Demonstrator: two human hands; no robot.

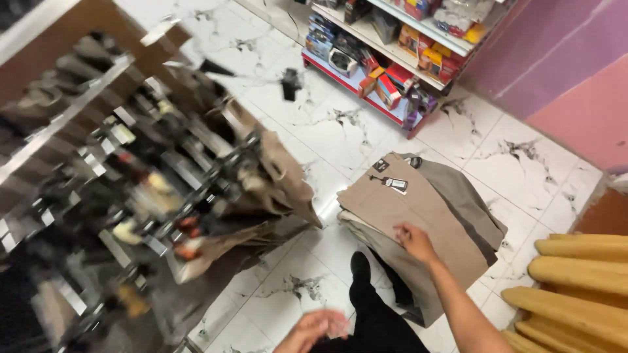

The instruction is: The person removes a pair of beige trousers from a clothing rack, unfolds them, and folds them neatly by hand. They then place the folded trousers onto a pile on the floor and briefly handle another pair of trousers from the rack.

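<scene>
White marble-veined floor tiles (340,137) lie beneath the stack of folded beige trousers (418,216) — soft, floppy (best supported underneath). Right hand (415,242) rests on its top, grip loose; left hand (314,330), below the stack, open and blurred.

A glossy white marble-patterned tile floor (340,140) carries everything here. A red-based metal shelf unit stocked with coloured boxes (392,62) stands on it near the pink wall, and a small dark object (290,84) lies on the tiles before it.
</scene>
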